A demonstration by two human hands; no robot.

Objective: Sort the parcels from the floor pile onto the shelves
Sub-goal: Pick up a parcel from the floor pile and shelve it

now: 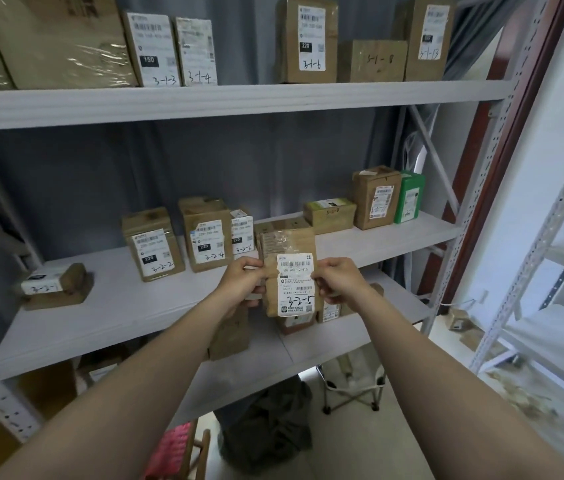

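Observation:
I hold a small brown cardboard parcel (289, 251) upright in front of the middle shelf (107, 306). Its white label faces me and reads 3-2-5 in black marker. My left hand (244, 282) grips its left edge and my right hand (337, 280) grips its right edge, fingers curled round the box. Behind it on the same shelf stand parcels marked 3-2-2 (152, 249), 3-2-4 (206, 233) and 3-2-6 (242, 233). The parcel I hold sits in front of the gap to the right of 3-2-6.
A flat parcel marked 3-2-1 (55, 285) lies at the shelf's left end. A low box (329, 216), a tall brown box (376, 197) and a green box (410, 197) stand at the right. The upper shelf (239, 98) carries several 3-1 parcels. A second rack (533, 265) stands right.

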